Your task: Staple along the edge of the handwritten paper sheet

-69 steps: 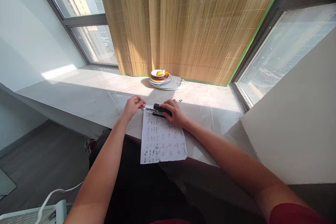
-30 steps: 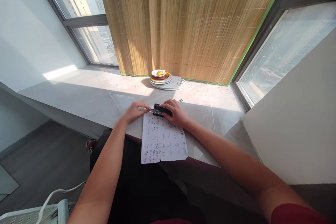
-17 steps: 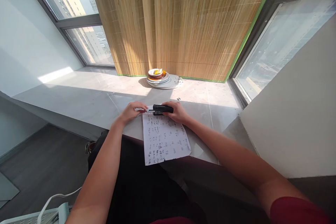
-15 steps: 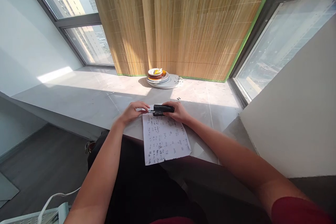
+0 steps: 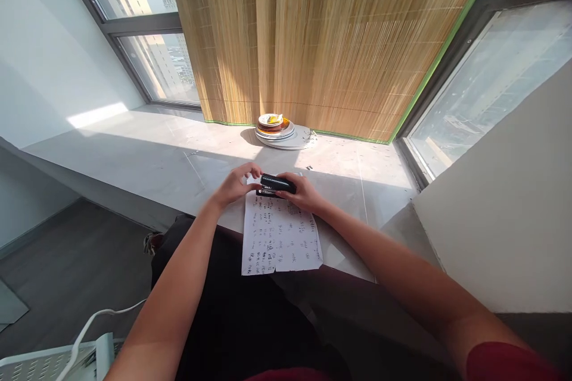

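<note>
A black stapler [image 5: 277, 183] is held over the top of a handwritten sheet of paper [image 5: 282, 238]. My right hand [image 5: 304, 192] wraps round its rear end from the right. At its front end is my left hand [image 5: 239, 184], fingers curved and apart from the thumb. The left thumb tip touches or nearly touches the stapler's front, where bare metal shows between the upper and lower parts. Beneath the stapler, the paper lies on the ledge, its near end jutting past the edge over my lap.
A stack of plates and small dishes [image 5: 273, 130] stands at the back of the pale stone ledge [image 5: 147, 155], before a bamboo blind [image 5: 330, 41]. Small dark bits [image 5: 309, 168] lie beyond my hands. A white perforated basket [image 5: 40, 363] and a cable [image 5: 96, 315] are at lower left.
My left fingers have spread and lifted from a thin metal piece at the stapler's front. That piece no longer sticks out. The stapler has tilted slightly in my right hand.
</note>
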A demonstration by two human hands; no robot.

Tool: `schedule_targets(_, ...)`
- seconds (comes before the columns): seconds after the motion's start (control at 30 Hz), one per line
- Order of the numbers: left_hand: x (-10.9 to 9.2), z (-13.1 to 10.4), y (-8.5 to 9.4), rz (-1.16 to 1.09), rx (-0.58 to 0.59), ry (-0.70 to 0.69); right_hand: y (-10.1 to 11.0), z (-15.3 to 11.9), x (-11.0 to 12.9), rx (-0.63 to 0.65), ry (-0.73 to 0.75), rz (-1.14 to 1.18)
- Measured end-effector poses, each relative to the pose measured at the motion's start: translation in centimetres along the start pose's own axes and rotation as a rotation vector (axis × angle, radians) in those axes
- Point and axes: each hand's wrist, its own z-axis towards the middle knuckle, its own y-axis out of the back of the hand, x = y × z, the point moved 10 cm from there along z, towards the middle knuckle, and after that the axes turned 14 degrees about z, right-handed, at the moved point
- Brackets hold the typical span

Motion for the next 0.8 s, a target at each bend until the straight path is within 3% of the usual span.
schedule_targets(0.1, 0.4, 0.0, 0.9, 0.050, -0.041, -0.001, -1.2, -0.1, 0.0, 0.046, -0.051, -0.055)
schedule_targets(0.23, 0.1, -0.2, -0.4, 0.027, 0.108, -0.037, -1.7, -0.3, 0.3, 0.070, -0.063, -0.161)
schedule_targets(0.33, 0.2, -0.2, -0.4, 0.022, 0.089, -0.018, -1.6, -0.4, 0.0, 0.069, -0.084, -0.190)
schedule_targets(0.63, 4.6, -0.3, 0.7, 0.247, -0.048, 0.208, -2.5, 0.5, -1.1, 0.106, -0.056, -0.239)
schedule_targets(0.8, 5.7, -0.7, -0.8, 0.332, 0.066, 0.197, -0.6, 0.9, -0.9, 0.001, -0.076, -0.190)
